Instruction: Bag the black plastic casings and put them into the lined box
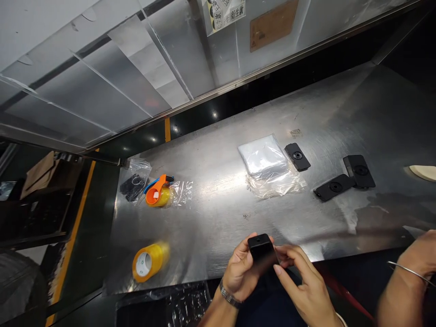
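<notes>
My left hand [241,271], with a metal-banded watch or bracelet at its wrist, is wrapped round a black rectangular device [261,250] just over the table's near edge. One end of the device faces up and shows a small round hole. My right hand [303,281] has its fingertips bent against the device's right edge, thumb close to the other fingers. Farther up the table lie similar black devices with round discs: one [297,156] beside a stack of clear plastic bags [264,156], and two more [334,186] [359,170] touching each other.
On the metal table [211,218] lie a yellow tape roll [148,262], an orange tape dispenser [158,190] and a clear bag with black pieces [134,181]. Another person's hand [413,263] is at the lower right. A cream-coloured object [424,172] sits at the right edge.
</notes>
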### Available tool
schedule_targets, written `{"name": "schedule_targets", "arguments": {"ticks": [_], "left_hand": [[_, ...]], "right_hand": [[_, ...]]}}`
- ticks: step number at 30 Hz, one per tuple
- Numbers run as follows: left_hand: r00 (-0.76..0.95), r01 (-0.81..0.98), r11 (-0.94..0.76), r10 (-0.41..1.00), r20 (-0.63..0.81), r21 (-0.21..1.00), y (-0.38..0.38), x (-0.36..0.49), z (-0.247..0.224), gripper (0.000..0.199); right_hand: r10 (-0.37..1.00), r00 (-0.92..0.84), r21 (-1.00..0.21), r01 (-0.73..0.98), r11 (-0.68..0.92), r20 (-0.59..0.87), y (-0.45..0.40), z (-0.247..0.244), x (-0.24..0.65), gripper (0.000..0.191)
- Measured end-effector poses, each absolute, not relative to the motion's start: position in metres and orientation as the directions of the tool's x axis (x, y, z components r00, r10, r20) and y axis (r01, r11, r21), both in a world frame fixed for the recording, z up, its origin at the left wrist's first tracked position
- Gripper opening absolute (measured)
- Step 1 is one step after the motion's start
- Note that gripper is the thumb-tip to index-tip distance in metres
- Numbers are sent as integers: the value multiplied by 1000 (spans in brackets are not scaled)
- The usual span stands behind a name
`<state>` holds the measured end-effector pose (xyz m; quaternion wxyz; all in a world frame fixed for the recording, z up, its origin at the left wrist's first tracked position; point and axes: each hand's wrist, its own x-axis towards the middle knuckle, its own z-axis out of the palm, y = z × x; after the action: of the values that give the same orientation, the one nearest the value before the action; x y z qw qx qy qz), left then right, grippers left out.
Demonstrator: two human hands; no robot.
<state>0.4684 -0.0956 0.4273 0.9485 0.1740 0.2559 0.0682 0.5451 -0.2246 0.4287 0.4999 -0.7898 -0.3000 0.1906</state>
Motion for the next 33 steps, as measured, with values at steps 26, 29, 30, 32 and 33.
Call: {"name": "schedule_targets", "arguments": {"ticks": [26, 29, 30, 32, 33], "left_hand": [[924, 66, 862, 137, -356, 503, -88, 459, 439, 33], [896, 9, 927, 159, -414, 376, -93, 459, 431, 38], [880, -11, 939, 171, -443, 342, -93, 460, 429, 39], [829, -57, 958, 201, -522, 280, -93, 464, 427, 41], [794, -86, 964, 219, -567, 252, -92, 467, 426, 43]], "right_hand": [[607, 763, -929, 354, -106, 222, -223, 459, 551, 19], [594, 797, -955, 247, -163, 105, -224, 450, 552, 9], [599, 800, -961, 195, -196, 40, -224, 447, 552, 8], [632, 759, -963, 27, -270, -156, -224, 441, 551, 14], [655, 707, -951, -81, -300, -267, -223, 438, 550, 19]]}}
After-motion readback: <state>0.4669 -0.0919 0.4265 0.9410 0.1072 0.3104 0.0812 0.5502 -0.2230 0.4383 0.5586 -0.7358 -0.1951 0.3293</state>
